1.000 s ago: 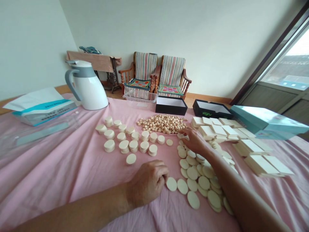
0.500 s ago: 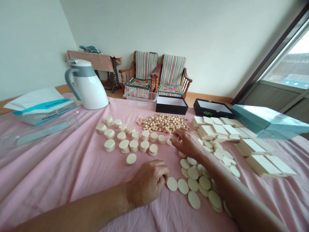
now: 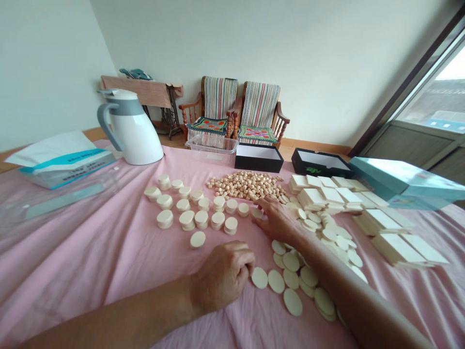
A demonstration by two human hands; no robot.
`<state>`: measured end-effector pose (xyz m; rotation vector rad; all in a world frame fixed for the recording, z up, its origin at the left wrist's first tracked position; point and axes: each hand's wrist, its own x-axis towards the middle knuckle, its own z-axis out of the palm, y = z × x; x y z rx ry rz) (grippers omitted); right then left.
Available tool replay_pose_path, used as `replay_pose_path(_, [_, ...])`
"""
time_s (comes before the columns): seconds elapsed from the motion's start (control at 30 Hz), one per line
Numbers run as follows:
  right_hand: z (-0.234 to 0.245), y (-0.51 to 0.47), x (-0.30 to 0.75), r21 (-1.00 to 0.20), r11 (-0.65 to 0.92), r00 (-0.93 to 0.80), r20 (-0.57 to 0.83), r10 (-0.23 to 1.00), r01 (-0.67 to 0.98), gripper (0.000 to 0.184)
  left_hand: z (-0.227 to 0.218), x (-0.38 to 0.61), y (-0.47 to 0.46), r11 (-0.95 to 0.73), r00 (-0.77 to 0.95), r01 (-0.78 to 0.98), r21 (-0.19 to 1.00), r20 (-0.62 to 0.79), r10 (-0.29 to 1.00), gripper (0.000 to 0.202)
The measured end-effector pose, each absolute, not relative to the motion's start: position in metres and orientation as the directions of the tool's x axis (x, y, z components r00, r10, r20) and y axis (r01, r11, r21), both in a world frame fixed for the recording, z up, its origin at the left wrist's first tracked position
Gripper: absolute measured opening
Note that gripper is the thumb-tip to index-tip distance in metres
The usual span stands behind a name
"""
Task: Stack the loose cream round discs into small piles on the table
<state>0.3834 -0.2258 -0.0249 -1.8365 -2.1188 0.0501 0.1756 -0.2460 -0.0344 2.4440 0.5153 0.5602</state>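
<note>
My right hand [image 3: 274,218] reaches over the cloth with thumb and fingertips closed around a pale round disc [image 3: 257,213], at the right end of a row of discs. Resting on the cloth lower down, my left hand [image 3: 225,276] is curled into a fist, and nothing shows in it. Just right of that fist lies a loose disc [image 3: 259,277]. Several short stacks of discs [image 3: 187,219] stand to the left, and one disc [image 3: 197,239] sits in front of them. Many loose discs [image 3: 291,261] spread under and around my right forearm.
Behind the discs lies a heap of small wooden pieces [image 3: 247,185]. Stacked pale rectangular tiles [image 3: 330,195] stand right, near a light-blue box [image 3: 403,182]. Black trays [image 3: 258,164] and a clear container [image 3: 212,148] line the back. A white jug [image 3: 140,135] stands left.
My right hand has moved slightly down, with its fingers now around the disc at the row's end. My left fist has stayed in place.
</note>
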Motion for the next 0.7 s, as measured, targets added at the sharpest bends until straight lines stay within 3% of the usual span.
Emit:
replay_pose_path(0.17, [-0.032, -0.221, 0.385, -0.276, 0.21, -0.141, 0.252, 0.957, 0.938, 0.024, -0.031, 0.176, -0.247, -0.759, 0.833, 0.234, 0.607, 0.277, 0.479, 0.021])
replay_pose_path(0.43, [-0.027, -0.221, 0.393, -0.283, 0.229, -0.152, 0.27, 0.951, 0.931, 0.036, -0.033, 0.176, -0.247, -0.756, 0.825, 0.233, 0.611, 0.288, 0.487, 0.022])
replay_pose_path(0.6, [-0.005, -0.229, 0.429, -0.35, 0.116, 0.019, 0.361, 0.932, 0.93, 0.018, -0.033, 0.177, -0.247, -0.757, 0.825, 0.218, 0.617, 0.299, 0.48, 0.021])
replay_pose_path(0.7, [0.003, -0.235, 0.445, -0.287, 0.065, 0.021, 0.289, 0.957, 0.956, 0.015, -0.032, 0.177, -0.247, -0.76, 0.825, 0.215, 0.614, 0.302, 0.477, 0.021])
